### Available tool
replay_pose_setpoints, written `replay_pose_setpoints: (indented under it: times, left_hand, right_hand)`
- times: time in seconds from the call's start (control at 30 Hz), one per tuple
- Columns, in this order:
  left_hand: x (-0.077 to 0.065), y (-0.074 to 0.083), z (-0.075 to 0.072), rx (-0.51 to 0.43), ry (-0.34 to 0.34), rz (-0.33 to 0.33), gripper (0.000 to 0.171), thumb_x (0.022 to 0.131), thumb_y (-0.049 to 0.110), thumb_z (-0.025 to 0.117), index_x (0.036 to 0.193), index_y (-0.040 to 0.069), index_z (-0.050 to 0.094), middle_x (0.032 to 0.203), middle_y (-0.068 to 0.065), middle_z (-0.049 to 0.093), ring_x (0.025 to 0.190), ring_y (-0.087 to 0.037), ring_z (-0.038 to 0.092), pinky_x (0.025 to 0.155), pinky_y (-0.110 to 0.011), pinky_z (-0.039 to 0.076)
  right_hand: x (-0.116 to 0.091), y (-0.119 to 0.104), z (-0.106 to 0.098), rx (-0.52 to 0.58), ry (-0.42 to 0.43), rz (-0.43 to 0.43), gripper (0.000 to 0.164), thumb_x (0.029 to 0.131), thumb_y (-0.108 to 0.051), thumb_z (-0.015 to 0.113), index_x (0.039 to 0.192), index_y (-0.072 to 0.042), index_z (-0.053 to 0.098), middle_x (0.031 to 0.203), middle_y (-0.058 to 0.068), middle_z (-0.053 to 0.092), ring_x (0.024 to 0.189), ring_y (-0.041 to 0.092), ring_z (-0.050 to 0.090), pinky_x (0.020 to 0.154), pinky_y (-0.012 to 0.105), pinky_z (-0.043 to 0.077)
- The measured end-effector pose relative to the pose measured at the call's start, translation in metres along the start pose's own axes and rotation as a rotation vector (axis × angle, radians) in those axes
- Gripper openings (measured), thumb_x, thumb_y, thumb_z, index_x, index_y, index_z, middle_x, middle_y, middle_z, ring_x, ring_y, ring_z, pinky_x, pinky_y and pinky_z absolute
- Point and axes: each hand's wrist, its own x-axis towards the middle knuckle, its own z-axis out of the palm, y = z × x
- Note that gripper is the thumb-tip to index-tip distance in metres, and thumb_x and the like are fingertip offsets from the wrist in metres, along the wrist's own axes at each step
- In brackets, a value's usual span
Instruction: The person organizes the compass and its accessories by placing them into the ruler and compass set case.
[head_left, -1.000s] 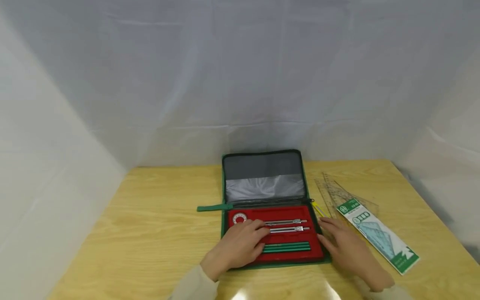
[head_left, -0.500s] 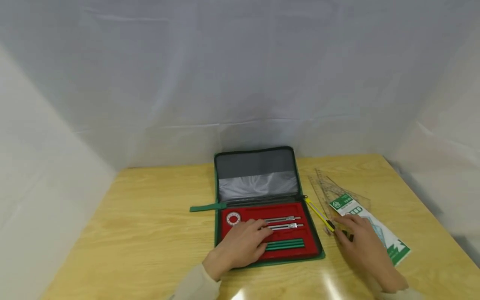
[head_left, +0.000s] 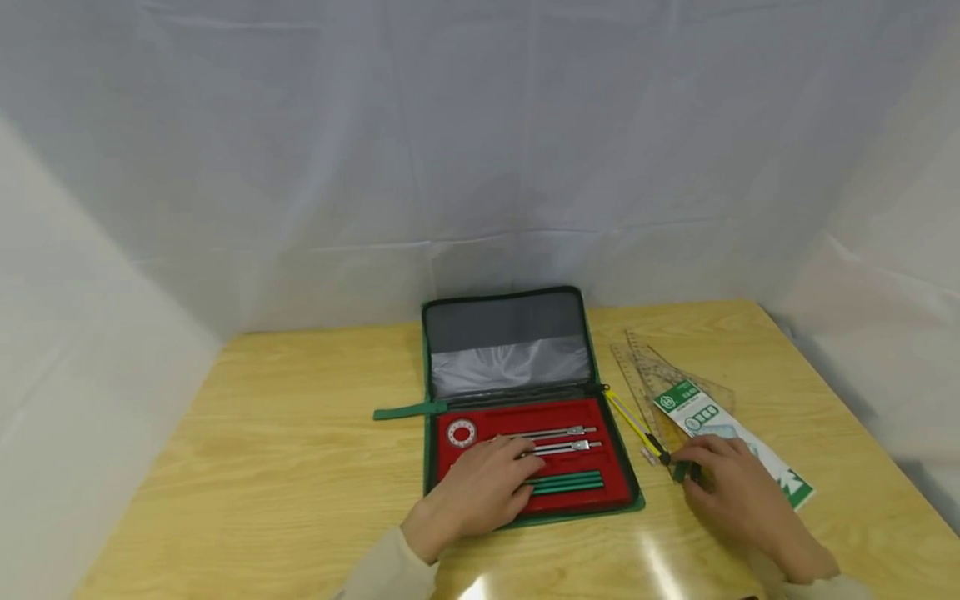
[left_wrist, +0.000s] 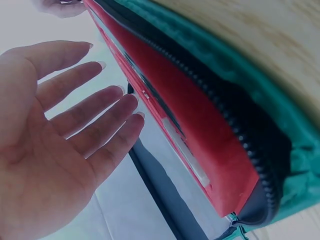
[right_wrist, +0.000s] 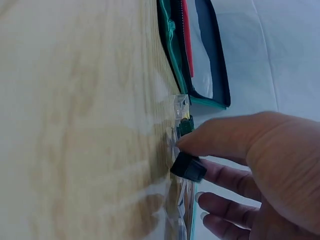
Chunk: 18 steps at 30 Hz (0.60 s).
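A green zip case (head_left: 502,325) lies unfolded, its red tray (head_left: 617,477) facing up. The tray holds a white ring-shaped piece (head_left: 461,432), two metal compasses (head_left: 576,447) and several green sticks like pencils (head_left: 577,481). Over the tray's left part spreads my left hand (head_left: 483,487), fingers loosely extended; in the left wrist view the palm (left_wrist: 55,155) shows nothing held. Right of the case, my right hand (head_left: 738,492) pinches a small black block (right_wrist: 189,167) between thumb and forefinger. Close to those fingertips sits a small dark green piece (head_left: 679,472).
A yellow utility knife (head_left: 636,423) slants between the case and my right hand, beside a small clear piece (head_left: 648,456). Clear set squares (head_left: 637,367) lie partly under a green and white packet (head_left: 768,457). White cloth walls (head_left: 480,167) enclose the wooden table (head_left: 300,450).
My right hand has shifted rightward from the case's edge, uncovering the knife's black end, and its fingers have closed on the black block. My left hand stays over the tray. The view has shifted slightly.
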Motion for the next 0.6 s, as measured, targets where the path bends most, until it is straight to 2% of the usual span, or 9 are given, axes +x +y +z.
replay_pose_setpoints:
  times: [0.23, 0.43, 0.5, 0.6]
  left_hand:
    - [-0.005, -0.002, -0.003, -0.014, 0.006, -0.009, 0.027, 0.094, 0.024, 0.058, 0.119, 0.017, 0.065, 0.124, -0.002, 0.057, 0.111, -0.018, 0.054, 0.092, -0.034, 0.045]
    - [-0.010, -0.004, -0.004, 0.001, 0.025, -0.025, 0.027, 0.094, 0.025, 0.059, 0.119, 0.017, 0.065, 0.124, -0.003, 0.058, 0.111, -0.019, 0.055, 0.091, -0.035, 0.046]
    - [-0.012, -0.005, -0.004, -0.001, 0.037, -0.026, 0.026, 0.093, 0.025, 0.060, 0.118, 0.017, 0.066, 0.124, -0.004, 0.058, 0.111, -0.019, 0.056, 0.090, -0.035, 0.046]
    - [-0.014, -0.007, -0.006, -0.019, 0.050, -0.030, 0.026, 0.093, 0.024, 0.060, 0.117, 0.016, 0.067, 0.124, -0.004, 0.059, 0.108, -0.018, 0.057, 0.088, -0.033, 0.048]
  right_hand:
    - [0.004, -0.001, 0.000, -0.033, 0.002, 0.000, 0.017, 0.078, -0.011, 0.075, 0.095, -0.014, 0.072, 0.105, 0.006, 0.064, 0.095, 0.031, 0.055, 0.077, 0.052, 0.046]
    - [0.005, -0.001, -0.001, -0.056, 0.016, -0.016, 0.019, 0.074, -0.013, 0.081, 0.091, -0.017, 0.073, 0.096, 0.001, 0.066, 0.088, 0.026, 0.058, 0.072, 0.046, 0.049]
    - [0.005, -0.002, -0.002, -0.044, 0.012, 0.006, 0.018, 0.075, -0.015, 0.081, 0.091, -0.019, 0.073, 0.095, -0.002, 0.066, 0.086, 0.022, 0.058, 0.071, 0.044, 0.049]
    - [0.008, -0.006, -0.005, 0.016, -0.033, 0.068, 0.014, 0.081, -0.018, 0.077, 0.094, -0.019, 0.072, 0.088, -0.005, 0.066, 0.076, 0.015, 0.058, 0.063, 0.036, 0.048]
